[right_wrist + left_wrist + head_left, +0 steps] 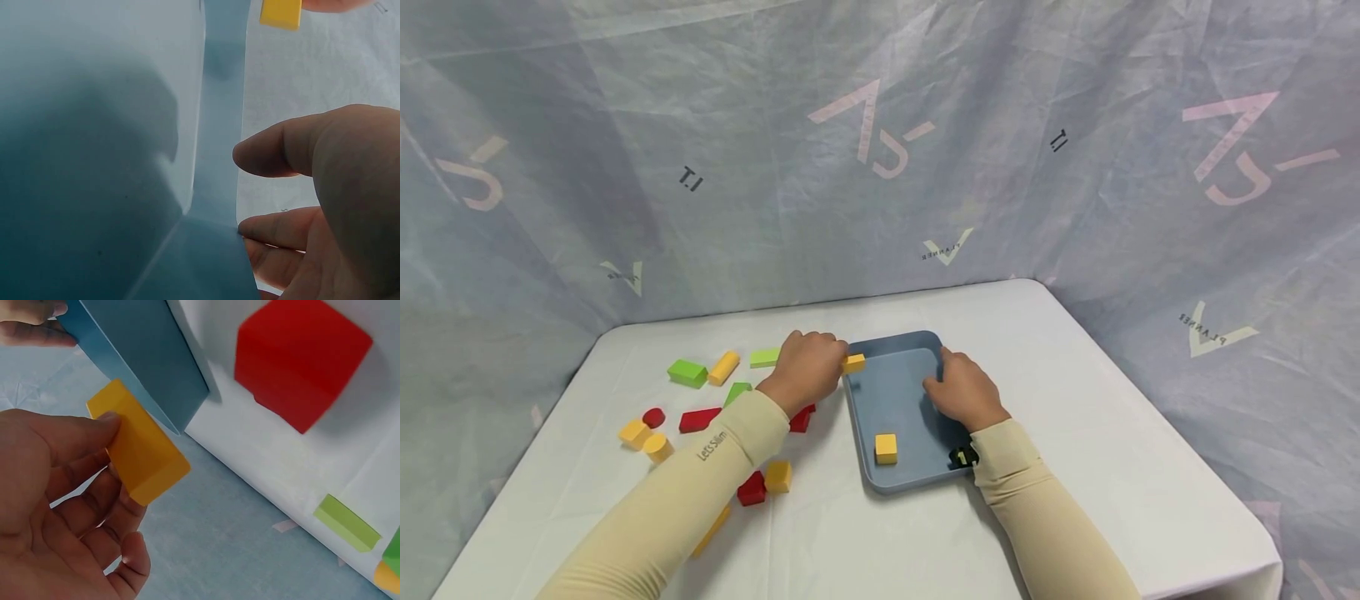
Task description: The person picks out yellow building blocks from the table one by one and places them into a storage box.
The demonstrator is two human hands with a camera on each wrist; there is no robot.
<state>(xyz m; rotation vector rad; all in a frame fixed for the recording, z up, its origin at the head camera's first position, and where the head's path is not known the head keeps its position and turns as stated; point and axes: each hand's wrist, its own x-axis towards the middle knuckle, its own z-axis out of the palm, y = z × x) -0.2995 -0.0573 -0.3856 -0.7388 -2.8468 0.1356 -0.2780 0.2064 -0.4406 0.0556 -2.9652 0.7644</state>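
Between thumb and fingers, my left hand (pixel 809 367) pinches a yellow rectangular block (pixel 147 447) just above the left rim of a blue-grey tray (pixel 895 392). My right hand (pixel 964 390) holds the tray's right side. Its thumb reaches over the rim, and the other fingers (pixel 275 226) touch the wall from outside. Inside the tray, near its front left corner, sits a yellow cube (pixel 886 449). Red blocks (pixel 801 419) lie on the table below my left wrist, partly hidden by the sleeve.
Left of the tray, several blocks lie scattered: a green block (pixel 688 372), a yellow cylinder (pixel 724 367), a red block (pixel 699 419), a red disc (pixel 653 417) and a yellow cube (pixel 778 477). A white cloth covers the table (pixel 1090 450). Printed grey sheeting (pixel 760 225) hangs behind.
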